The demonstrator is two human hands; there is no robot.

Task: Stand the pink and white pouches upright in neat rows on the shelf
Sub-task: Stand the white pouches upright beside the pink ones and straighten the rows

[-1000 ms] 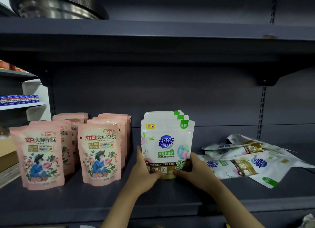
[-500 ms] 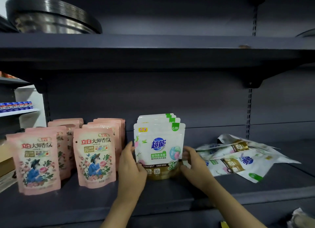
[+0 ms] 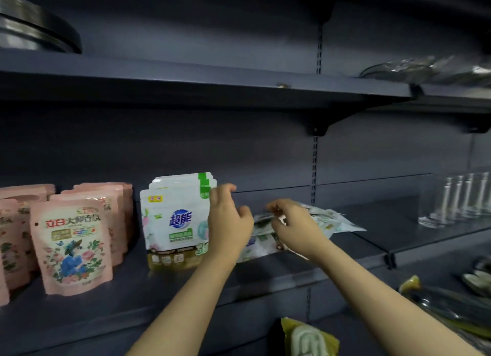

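Observation:
Pink pouches [image 3: 71,246] stand upright in rows at the left of the dark shelf [image 3: 159,294]. To their right, a row of white pouches [image 3: 175,222] stands upright, one behind another. My left hand [image 3: 228,220] hovers in front of that row's right edge, its fingers loosely curled and holding nothing. A loose pile of white pouches [image 3: 332,220] lies flat further right. My right hand [image 3: 292,225] is on this pile, where fingers and thumb pinch the edge of the top pouch.
Several clear drinking glasses [image 3: 457,198] stand on the adjoining shelf at the right. Metal pans [image 3: 39,34] sit on the upper shelf [image 3: 186,73]. A yellow-green package [image 3: 305,337] lies below the shelf edge, with more items at the lower right.
Both hands have let go of the front upright white pouch and moved right. The right hand now reaches into the flat pile. The view has swung right.

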